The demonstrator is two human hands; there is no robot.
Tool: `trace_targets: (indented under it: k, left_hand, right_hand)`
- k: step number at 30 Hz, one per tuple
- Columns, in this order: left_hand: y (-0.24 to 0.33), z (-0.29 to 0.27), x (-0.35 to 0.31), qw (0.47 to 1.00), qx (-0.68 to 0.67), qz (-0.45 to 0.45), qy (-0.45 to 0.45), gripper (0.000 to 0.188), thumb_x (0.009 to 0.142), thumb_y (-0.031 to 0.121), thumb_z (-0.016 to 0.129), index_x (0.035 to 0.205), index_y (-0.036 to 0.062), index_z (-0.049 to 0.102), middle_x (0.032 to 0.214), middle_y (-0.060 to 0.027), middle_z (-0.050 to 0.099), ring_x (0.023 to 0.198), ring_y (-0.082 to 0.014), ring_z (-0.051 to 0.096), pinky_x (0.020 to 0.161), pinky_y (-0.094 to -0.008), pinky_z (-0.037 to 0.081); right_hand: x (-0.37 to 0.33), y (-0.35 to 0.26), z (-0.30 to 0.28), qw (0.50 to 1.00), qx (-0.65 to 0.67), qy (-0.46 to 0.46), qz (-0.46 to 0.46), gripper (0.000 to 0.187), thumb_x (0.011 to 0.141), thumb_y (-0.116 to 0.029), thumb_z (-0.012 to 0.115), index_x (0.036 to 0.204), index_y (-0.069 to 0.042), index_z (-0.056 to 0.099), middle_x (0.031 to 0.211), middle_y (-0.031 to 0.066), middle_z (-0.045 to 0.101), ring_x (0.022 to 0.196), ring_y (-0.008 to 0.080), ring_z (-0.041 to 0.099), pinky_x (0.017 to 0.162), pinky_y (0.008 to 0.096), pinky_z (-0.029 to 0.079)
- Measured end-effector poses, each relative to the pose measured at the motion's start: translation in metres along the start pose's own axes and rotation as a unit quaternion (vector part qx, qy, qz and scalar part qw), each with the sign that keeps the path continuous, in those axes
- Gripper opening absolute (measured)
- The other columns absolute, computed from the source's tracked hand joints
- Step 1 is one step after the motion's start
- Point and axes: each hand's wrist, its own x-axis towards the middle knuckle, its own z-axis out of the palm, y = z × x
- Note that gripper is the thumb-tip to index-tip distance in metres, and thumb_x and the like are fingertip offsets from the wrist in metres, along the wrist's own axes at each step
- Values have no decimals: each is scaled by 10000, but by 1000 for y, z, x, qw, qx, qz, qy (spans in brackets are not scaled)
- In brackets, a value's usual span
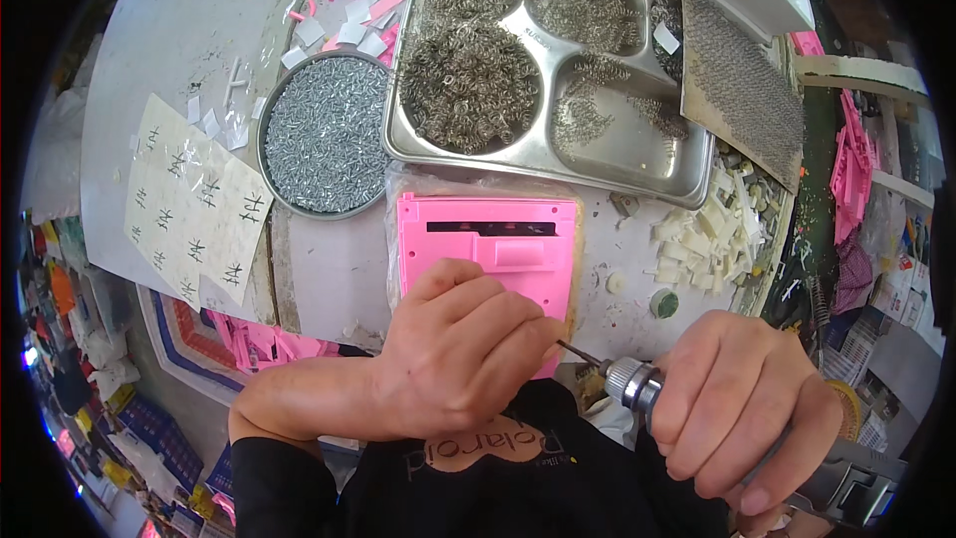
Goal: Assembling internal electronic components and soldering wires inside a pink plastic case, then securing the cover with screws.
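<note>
Pink plastic housing panel [523, 255], likely light, stiff and slick, best steadied by its side edges, lies on the workbench [324, 274] under a curled left hand [473, 339], whose hold I can't tell; the right hand [742, 408] clasps a metal-chucked driver [629, 381].

Bright, soft light; tray [637, 155] glints; edges bowed.
</note>
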Motion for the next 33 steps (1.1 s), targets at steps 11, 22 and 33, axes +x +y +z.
trace_targets:
  k: [11,22,33]
  left_hand:
    - [-67,-55,2,988,140,-51,37,270,796,208,765,1047,115,733,996,-75,673,1010,-266,605,899,-454,424]
    - [-129,-64,-20,938,325,-114,45,134,827,243,765,884,123,751,941,0,670,1002,-233,615,930,-445,391]
    - [-144,-73,-18,923,368,-94,64,160,870,231,743,891,75,722,881,-68,676,862,-271,631,817,-422,455]
  right_hand:
    - [-22,-18,34,988,-133,79,18,258,930,-268,772,978,-97,585,701,1,666,543,135,623,539,292,508]
    - [-46,-8,61,974,-179,139,-17,281,903,-303,716,1010,-121,529,628,-44,553,500,114,510,556,284,420]
    - [-87,0,67,976,-171,122,62,312,914,-264,738,1080,-70,557,675,14,560,598,166,542,606,341,439]
